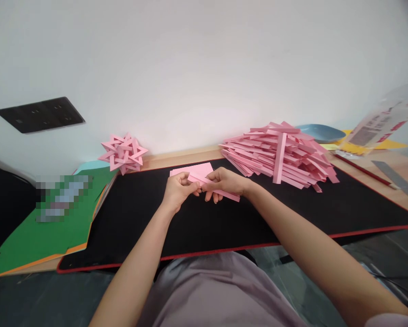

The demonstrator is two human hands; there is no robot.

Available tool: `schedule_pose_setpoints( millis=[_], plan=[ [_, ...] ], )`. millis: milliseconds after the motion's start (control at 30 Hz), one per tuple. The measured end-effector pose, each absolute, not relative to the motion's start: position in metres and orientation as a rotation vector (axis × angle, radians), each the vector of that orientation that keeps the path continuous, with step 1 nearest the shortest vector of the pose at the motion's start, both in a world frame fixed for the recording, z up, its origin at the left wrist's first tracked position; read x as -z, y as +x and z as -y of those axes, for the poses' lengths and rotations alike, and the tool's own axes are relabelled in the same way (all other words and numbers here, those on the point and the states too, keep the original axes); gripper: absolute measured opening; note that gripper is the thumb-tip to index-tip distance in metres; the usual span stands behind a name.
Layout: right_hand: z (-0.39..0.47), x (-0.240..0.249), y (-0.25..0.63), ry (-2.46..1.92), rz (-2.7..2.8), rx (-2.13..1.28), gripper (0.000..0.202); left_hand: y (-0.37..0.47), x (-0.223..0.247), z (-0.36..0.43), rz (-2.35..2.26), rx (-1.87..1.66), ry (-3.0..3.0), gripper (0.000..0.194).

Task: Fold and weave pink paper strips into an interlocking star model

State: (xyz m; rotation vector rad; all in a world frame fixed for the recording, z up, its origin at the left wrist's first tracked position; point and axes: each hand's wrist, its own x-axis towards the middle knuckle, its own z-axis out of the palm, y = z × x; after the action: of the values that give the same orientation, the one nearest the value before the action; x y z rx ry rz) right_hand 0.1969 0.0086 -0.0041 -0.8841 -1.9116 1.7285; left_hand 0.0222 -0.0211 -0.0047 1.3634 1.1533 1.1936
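A narrow folded strip of pink paper (pixel 230 195) is held between both hands above a black desk mat (pixel 204 227). My left hand (pixel 178 190) pinches its left end between thumb and fingers. Thumb and fingers of my right hand (pixel 226 181) are closed on the strip near its middle, and its right end sticks out below that palm. Just behind the hands, flat pink paper (pixel 200 168) lies on the mat, partly covered by the fingers.
A large heap of folded pink strips (pixel 279 154) lies at the back right, before a blue dish (pixel 321 132). At the back left sits a pink paper star ball (pixel 123 153). Green paper (pixel 77 236) lies left; a pencil (pixel 364 170), ruler (pixel 400 181) and plastic bottle (pixel 384 113) are right.
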Motion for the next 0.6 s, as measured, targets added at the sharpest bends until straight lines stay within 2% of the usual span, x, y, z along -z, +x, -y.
schedule_pose_setpoints(
  millis=[167,400,600],
  plan=[
    [-0.0099,0.0011,0.2009,-0.854,1.898,-1.771,0.031,0.0215,0.0007,0.0229,-1.087,-1.190,1.321,0.036],
    [-0.0104,-0.0015,0.2015,-0.857,1.872,-1.798,0.028,0.0214,-0.0001,0.0220,-1.064,-1.211,1.302,0.025],
    [-0.0100,-0.0007,0.2004,-0.877,1.864,-1.799,0.026,0.0218,-0.0018,0.0205,-1.008,-1.297,1.250,0.029]
  ],
)
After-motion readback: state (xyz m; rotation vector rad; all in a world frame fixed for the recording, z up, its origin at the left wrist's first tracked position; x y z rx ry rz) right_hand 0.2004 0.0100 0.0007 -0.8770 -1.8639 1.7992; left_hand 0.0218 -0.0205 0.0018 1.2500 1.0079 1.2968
